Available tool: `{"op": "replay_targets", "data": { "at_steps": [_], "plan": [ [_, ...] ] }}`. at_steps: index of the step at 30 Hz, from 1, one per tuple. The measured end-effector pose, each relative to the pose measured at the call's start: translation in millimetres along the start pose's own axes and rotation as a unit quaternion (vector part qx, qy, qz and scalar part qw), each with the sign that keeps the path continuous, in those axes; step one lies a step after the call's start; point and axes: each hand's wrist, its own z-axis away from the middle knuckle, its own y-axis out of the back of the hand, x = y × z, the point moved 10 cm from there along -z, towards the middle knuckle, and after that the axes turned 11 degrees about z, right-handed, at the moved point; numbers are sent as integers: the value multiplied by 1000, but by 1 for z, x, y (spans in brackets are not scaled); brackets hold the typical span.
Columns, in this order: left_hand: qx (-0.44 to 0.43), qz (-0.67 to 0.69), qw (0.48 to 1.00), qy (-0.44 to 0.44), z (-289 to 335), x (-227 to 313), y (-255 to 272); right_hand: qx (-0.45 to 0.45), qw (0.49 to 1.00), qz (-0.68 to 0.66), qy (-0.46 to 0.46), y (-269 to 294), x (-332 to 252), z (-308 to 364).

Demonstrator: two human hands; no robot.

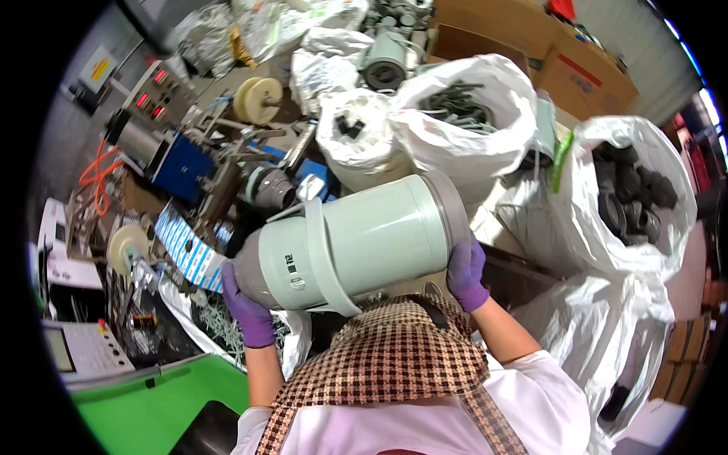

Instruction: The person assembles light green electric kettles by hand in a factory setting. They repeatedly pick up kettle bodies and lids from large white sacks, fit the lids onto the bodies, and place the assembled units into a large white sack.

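A large pale green vacuum jug (387, 231) with grey ends lies on its side in the air in front of my apron, tilted up toward the right. My left hand (246, 312), in a purple glove, grips its narrower grey end. On the broad grey end at the right, my purple-gloved right hand (467, 274) presses from the side. Some fingers of both hands are hidden behind the jug. A pale green carrying handle (322, 258) curves across its body. Beyond its left end sits another grey, rounded part (273, 188) among the machinery.
Bench machinery with a blue box (182, 168) stands at the left. White sacks hold grey strips (462, 106), small black pieces (350, 127) and dark caps (629, 189). Another green jug (385, 61) lies at the back, near cardboard boxes (584, 80). A green surface (167, 406) is at lower left.
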Motion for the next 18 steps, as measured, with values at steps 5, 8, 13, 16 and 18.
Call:
{"op": "replay_targets", "data": {
  "at_steps": [5,8,13,16,18],
  "plan": [
    [-306,-252,882,-256,50,74,-192,117,890,-259,-356,12,162,88],
    [-602,-211,747,-187,173,35,-345,90,732,-581,-345,23,205,120],
    [-744,-45,631,-214,307,-17,-417,173,809,-359,-431,109,274,159],
    [-779,-50,610,-136,327,-78,-398,-21,785,356,-507,162,325,158],
    [-770,-96,620,-116,314,-111,-384,-137,655,542,-509,186,352,150]
  ]
}}
